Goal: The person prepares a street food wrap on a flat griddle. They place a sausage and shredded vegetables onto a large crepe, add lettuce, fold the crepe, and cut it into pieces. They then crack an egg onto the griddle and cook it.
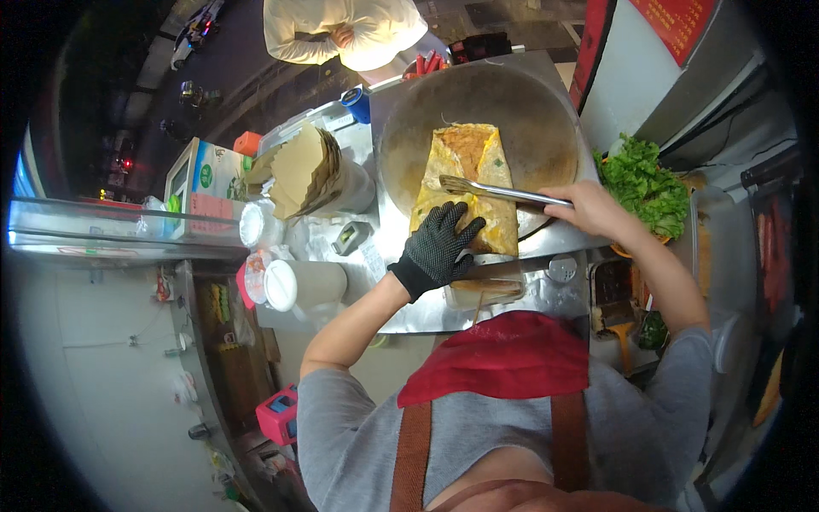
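A folded egg crepe, golden with green specks and an orange-brown filling showing at its far end, lies over the near part of the round griddle. My left hand, in a black dotted glove, rests on the crepe's near left side with its fingers spread. In my bare right hand is a long steel-handled brush. Its brownish tip touches the middle of the crepe, and the handle crosses toward the right. My fingers hide the handle's end.
Brown paper bags stand left of the griddle, near a white lidded tub. Lettuce fills a container at the right, with sauce containers nearer me. Across the counter stands a person in a light top.
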Action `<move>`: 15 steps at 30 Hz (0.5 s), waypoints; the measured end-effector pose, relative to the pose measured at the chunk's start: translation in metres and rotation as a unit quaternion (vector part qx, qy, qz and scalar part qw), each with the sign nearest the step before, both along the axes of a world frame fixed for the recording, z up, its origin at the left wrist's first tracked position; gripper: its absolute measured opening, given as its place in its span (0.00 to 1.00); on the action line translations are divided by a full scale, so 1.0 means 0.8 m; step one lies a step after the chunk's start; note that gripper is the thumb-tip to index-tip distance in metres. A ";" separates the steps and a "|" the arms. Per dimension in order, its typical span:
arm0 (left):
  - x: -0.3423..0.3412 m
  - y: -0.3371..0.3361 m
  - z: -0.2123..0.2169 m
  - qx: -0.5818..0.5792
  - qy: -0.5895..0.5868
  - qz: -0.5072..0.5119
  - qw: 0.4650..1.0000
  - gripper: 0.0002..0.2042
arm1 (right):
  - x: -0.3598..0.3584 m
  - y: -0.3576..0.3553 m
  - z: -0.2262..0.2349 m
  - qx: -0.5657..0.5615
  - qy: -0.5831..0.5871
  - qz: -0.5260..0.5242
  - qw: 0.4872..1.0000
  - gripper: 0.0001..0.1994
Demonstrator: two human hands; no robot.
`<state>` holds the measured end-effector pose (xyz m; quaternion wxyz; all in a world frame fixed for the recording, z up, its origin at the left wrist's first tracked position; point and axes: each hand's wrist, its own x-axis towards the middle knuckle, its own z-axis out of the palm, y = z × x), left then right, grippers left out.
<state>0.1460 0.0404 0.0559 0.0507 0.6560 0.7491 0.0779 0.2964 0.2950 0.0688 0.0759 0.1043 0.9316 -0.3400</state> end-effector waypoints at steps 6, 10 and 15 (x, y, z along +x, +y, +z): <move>0.000 -0.011 -0.044 0.044 0.082 -0.026 0.995 0.25 | 0.057 -0.058 -0.074 0.154 0.132 -0.001 0.979 0.20; -0.003 -0.024 -0.061 0.085 0.134 -0.072 0.985 0.21 | 0.075 -0.080 -0.073 0.162 0.142 -0.014 0.976 0.20; -0.016 -0.015 -0.036 0.022 0.034 -0.084 0.996 0.24 | 0.073 -0.068 -0.085 0.033 0.120 -0.051 0.991 0.21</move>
